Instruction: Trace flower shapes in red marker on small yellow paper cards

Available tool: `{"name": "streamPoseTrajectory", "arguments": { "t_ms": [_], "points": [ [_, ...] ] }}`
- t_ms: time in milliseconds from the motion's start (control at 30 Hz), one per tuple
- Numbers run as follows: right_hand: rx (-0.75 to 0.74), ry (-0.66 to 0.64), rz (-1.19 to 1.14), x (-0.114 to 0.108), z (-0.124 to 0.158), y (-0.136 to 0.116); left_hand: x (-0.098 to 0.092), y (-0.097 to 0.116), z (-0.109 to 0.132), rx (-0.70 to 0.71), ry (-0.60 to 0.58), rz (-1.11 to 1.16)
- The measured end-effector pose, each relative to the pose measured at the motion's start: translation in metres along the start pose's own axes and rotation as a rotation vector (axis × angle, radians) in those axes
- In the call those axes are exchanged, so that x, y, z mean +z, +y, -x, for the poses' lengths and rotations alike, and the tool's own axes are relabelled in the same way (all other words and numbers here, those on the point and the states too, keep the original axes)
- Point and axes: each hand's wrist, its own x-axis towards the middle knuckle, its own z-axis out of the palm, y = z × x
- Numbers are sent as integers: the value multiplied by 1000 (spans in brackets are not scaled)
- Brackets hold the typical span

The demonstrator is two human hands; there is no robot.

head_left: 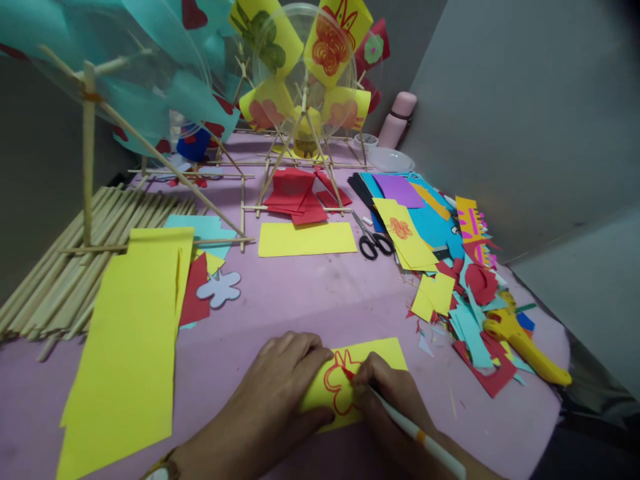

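My right hand is closed around a marker with a white barrel and a red tip. The tip touches a yellow paper card, which bears a red butterfly outline partly covered by my right hand. On the card's left end lies my left hand, thumb and fingers apart, pressing the paper against the table. Left of it is a stack of long yellow paper strips. A pale butterfly cutout lies beside a red paper piece.
Wooden sticks lie at left. Stick-framed wheels with decorated yellow paper and light-blue paper stand behind. Black-handled scissors, coloured sheets, paper scraps and a yellow glue gun lie right; a pink bottle stands behind.
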Motion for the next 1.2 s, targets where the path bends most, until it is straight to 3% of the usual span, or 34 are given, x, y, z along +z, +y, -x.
{"name": "streamPoseTrajectory", "arguments": {
  "t_ms": [1200],
  "points": [
    [-169,-6,12,2,-3,0,3,0,-1,30,41,-1]
  ]
}}
